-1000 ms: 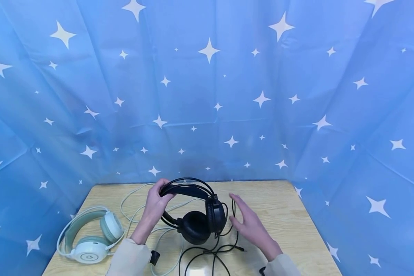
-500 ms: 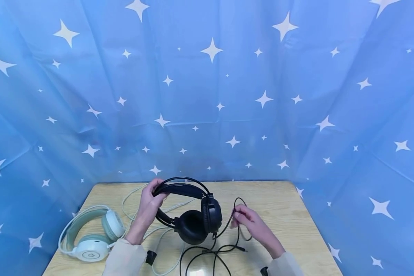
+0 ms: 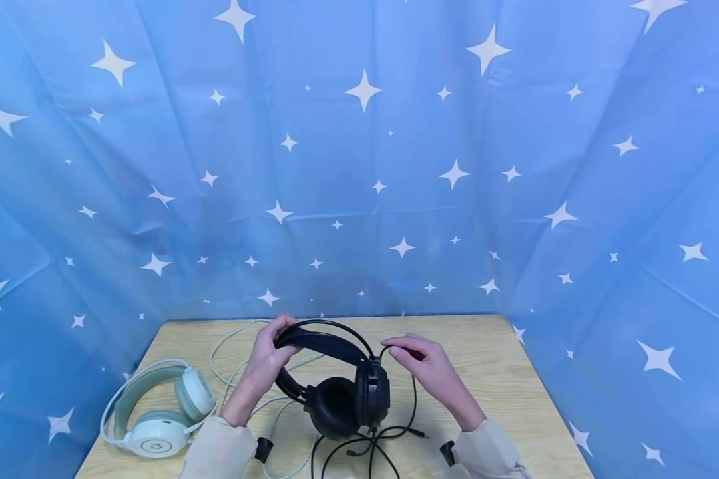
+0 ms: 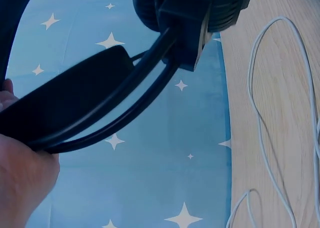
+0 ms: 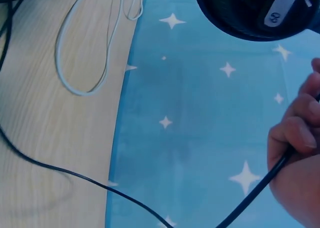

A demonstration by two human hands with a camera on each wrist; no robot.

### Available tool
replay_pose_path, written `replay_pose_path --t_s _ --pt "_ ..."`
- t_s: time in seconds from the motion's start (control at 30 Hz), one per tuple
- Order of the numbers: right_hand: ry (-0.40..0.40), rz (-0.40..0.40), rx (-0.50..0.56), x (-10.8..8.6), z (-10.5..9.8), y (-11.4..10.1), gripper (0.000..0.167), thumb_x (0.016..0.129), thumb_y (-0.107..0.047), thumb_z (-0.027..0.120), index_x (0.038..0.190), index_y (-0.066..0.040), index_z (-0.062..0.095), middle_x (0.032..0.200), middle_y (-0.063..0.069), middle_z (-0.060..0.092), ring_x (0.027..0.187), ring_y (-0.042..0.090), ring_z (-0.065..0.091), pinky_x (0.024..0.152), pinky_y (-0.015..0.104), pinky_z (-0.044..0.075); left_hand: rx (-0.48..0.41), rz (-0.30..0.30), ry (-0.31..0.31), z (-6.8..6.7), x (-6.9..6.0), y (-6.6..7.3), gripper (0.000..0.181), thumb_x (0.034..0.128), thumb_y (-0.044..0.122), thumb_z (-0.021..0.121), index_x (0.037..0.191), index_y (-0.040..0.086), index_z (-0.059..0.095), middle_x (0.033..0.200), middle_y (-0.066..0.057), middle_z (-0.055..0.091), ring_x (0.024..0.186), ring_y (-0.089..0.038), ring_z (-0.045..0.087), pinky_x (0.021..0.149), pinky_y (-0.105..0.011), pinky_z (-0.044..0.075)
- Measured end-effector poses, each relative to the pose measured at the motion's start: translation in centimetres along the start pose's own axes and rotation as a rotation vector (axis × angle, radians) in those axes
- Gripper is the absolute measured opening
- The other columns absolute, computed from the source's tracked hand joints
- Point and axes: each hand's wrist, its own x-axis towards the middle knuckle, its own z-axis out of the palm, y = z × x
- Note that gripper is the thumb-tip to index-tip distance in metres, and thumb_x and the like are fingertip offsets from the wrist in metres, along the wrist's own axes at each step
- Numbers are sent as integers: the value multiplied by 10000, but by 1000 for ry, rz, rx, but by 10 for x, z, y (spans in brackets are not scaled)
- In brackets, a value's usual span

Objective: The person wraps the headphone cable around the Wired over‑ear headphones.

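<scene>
Black headset in two hands, lower centre of the head view; the left hand [image 3: 266,357] grips the headband of the black headset [image 3: 335,406], which is tilted above the table [image 3: 491,379]; whether its lower ear cup touches the wood cannot be told; the right hand [image 3: 429,367], just beside the other ear cup, holds a length of black cord [image 5: 256,189] in bent fingers. By judgement, the handling is partway along: headset and part of the cord are in hand, whereas the rest of the cord lies loose in crossed loops at the bottom of the frame, a plug [image 3: 417,432] among them, and the pale green headset [image 3: 156,437], lower left, is untouched. Only the head view shows both headsets together; the left wrist view adds the headband's two thin hoops, apart from the cushion; the right wrist view alone reveals a pale label [image 5: 282,7] marked 8 on an ear cup, upper right, and the fingers curled around the cord.
</scene>
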Motion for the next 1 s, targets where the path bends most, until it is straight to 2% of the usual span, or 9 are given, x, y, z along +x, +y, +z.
replay_pose_path --t_s 0.17,0.27,0.37,0.43,0.5,0.67,0.8,0.9,1.0 --pt "-102 -10 26 13 7 3 264 1050 -234 620 1245 -119 756 1179 24 735 934 109 663 791 282 552 -182 29 -96 -1 0 -4 203 808 -100 584 988 -5 592 668 83 475 516 -43 384 452 -207 254" --pt "-194 8 81 17 5 6 288 1061 -203 597 1267 -54 733 987 3 727 759 60 611 675 245 527 -349 54 -163 -2 0 -7 267 799 -128 534 990 48 596 623 110 415 460 -72 282 417 -246 153" --pt "-312 22 165 18 1 10 318 1078 -166 554 1315 0 687 700 -66 540 572 39 421 556 220 410 -490 91 -239 -3 -2 -12 356 795 -136 478 1025 101 611 566 79 318 426 -148 176 406 -301 90" --pt "-382 27 227 17 -1 13 332 1086 -146 527 1337 29 658 628 -91 402 528 46 324 534 214 356 -569 125 -280 -3 -2 -15 401 787 -141 430 1052 104 607 553 28 265 421 -186 134 402 -313 78" --pt "-424 29 284 16 -3 17 338 1088 -126 511 1334 69 639 622 -99 376 521 51 297 527 225 326 -649 147 -305 -2 -3 -18 427 780 -146 392 1065 96 599 558 -23 223 421 -190 124 407 -313 76" --pt "-417 13 338 11 -1 28 340 1081 -99 514 1287 151 617 720 -93 505 586 46 409 556 242 398 -832 148 -346 1 -6 -21 474 792 -157 314 1096 79 590 594 -32 203 438 -161 132 429 -291 80" --pt "-384 -7 341 9 4 37 332 1086 -99 490 1272 136 635 928 -42 689 750 59 609 677 262 536 -952 136 -365 6 -7 -22 482 815 -146 279 1129 58 582 610 -16 205 457 -137 147 445 -263 90" --pt "-334 4 343 10 8 41 314 1092 -123 489 1195 94 692 1071 -20 734 905 94 677 778 276 567 -1035 144 -374 11 -7 -23 425 907 -114 292 1163 50 589 627 -5 212 462 -117 156 447 -241 94" --pt "-279 19 367 11 15 44 274 1076 -125 525 1084 59 728 1021 -36 734 921 102 670 811 267 549 -1104 147 -402 17 -8 -24 379 982 -60 341 1218 60 611 652 5 217 467 -106 157 448 -230 96"
